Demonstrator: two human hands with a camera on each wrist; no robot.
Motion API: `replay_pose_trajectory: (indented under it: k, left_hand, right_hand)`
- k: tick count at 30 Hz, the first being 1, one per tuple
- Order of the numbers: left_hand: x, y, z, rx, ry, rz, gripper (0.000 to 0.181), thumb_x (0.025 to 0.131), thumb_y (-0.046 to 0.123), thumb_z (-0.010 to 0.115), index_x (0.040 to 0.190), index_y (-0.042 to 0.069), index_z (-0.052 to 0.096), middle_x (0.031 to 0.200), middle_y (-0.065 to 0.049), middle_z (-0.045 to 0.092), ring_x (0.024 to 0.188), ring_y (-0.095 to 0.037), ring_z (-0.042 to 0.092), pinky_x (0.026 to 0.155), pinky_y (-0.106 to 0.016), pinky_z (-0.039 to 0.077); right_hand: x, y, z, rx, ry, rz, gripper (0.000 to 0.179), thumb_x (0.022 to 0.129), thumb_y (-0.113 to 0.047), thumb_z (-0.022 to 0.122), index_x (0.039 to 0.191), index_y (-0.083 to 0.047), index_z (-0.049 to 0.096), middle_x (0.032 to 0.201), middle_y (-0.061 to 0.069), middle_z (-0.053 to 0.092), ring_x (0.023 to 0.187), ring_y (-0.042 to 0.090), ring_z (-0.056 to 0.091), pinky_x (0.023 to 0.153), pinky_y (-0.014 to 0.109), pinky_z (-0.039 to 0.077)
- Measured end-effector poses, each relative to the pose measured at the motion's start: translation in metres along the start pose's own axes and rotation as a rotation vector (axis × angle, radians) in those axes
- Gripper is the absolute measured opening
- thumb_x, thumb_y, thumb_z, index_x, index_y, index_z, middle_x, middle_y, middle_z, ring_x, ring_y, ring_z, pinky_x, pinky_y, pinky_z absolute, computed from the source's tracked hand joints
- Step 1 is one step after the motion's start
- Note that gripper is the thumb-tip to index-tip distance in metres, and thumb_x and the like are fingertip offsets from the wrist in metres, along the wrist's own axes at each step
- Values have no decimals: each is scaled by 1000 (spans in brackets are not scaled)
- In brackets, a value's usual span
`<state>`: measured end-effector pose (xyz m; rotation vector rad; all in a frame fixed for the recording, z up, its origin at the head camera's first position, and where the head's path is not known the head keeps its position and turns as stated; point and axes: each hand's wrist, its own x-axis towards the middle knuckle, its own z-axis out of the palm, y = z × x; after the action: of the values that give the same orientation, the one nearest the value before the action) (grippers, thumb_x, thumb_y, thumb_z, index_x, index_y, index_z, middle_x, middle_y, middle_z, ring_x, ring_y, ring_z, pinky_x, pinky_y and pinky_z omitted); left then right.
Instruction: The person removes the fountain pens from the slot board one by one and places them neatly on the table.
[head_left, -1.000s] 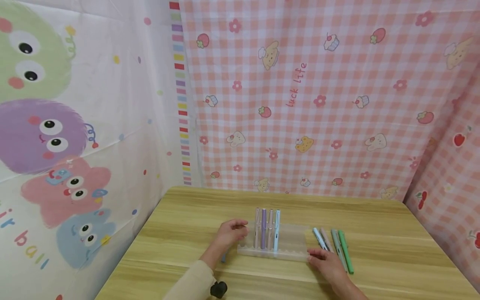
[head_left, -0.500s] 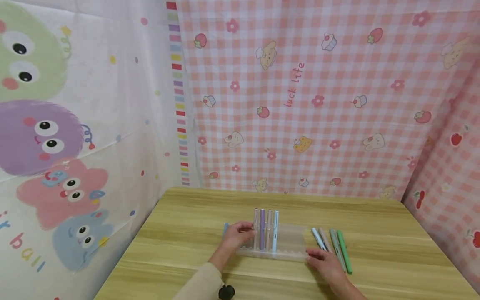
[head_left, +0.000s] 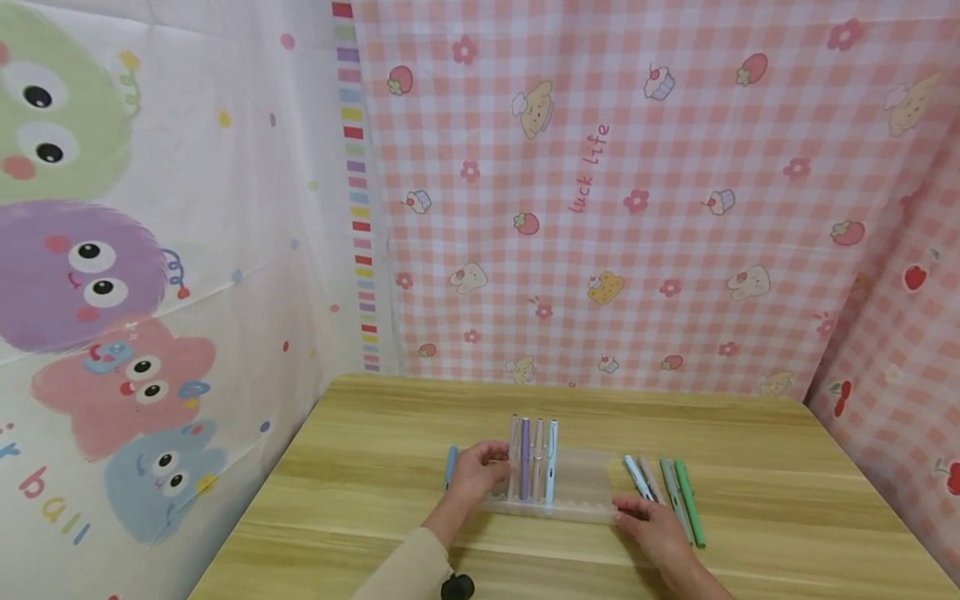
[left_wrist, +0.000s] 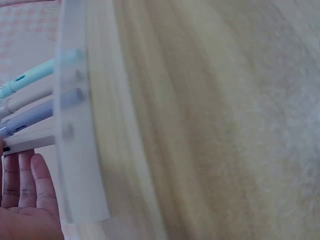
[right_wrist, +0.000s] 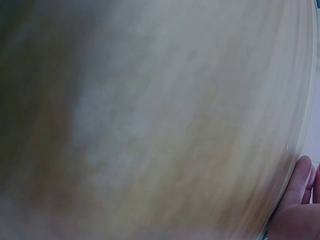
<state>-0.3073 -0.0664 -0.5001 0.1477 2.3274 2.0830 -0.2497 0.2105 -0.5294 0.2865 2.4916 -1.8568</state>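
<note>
A clear plastic pen stand point(head_left: 577, 510) lies crosswise on the wooden table, with several slim pens upright at its left part. My left hand point(head_left: 476, 475) pinches the leftmost pen, a pale pinkish-grey one point(left_wrist: 30, 142), with fingertips behind it in the left wrist view. Beside that pen stand a purple pen point(head_left: 526, 458), another pinkish-grey pen point(head_left: 538, 467) and a light blue pen point(head_left: 552, 462). At the stand's right end, my right hand point(head_left: 652, 525) holds the corner between thumb and fingers; only part of this hand point(right_wrist: 295, 215) shows in the right wrist view.
Right of the stand lie several pens, among them a light blue pen point(head_left: 636, 475), a grey-green pen point(head_left: 675, 496) and a green pen point(head_left: 690, 504). A blue pen point(head_left: 451, 467) lies left of my left hand, partly hidden. Patterned cloths hang behind and beside the table point(head_left: 360, 467).
My left hand has moved right, from beside the stand to the leftmost pen, uncovering the top of the blue pen. The right hand stays at the stand's end.
</note>
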Motion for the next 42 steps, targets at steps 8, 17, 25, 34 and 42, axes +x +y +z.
replay_pose_trajectory:
  k: [8, 17, 25, 34, 42]
  left_hand:
    - [3, 15, -14, -98, -28, 71, 25, 89, -3, 68, 113, -10, 63, 97, -8, 66, 85, -16, 65, 80, -36, 57]
    - [8, 23, -48, -140, 19, 47, 33, 91, -1, 68, 122, -8, 60, 96, -8, 65, 86, -22, 66, 78, -38, 58]
    - [12, 15, -85, -152, 126, -31, 31, 91, -3, 67, 120, -7, 60, 93, -8, 64, 84, -22, 65, 73, -36, 58]
    - [5, -1, -111, -112, 111, -110, 30, 87, -7, 63, 116, -13, 57, 92, -19, 66, 75, -23, 66, 68, -37, 57]
    - [-1, -13, -121, -20, 82, -191, 31, 86, -1, 68, 116, -8, 60, 93, -17, 68, 77, -20, 65, 69, -36, 56]
  right_hand:
    - [-1, 0, 0, -2, 11, -22, 27, 89, 1, 68, 113, 13, 65, 102, 13, 70, 87, 11, 60, 70, 21, 52]
    - [-1, 1, 0, 8, 4, -8, 27, 90, 1, 68, 114, 13, 65, 103, 12, 69, 86, 11, 60, 71, 22, 52]
    - [0, 0, -1, -15, 3, -2, 27, 90, -1, 69, 114, 12, 66, 104, 13, 69, 87, 11, 60, 71, 23, 52]
    - [-1, 1, 0, -2, 4, -8, 28, 90, 0, 69, 114, 12, 65, 104, 13, 70, 86, 11, 61, 71, 22, 53]
    - [-2, 0, 0, -3, 5, -4, 28, 90, -1, 69, 114, 12, 66, 104, 13, 70, 87, 11, 60, 71, 22, 52]
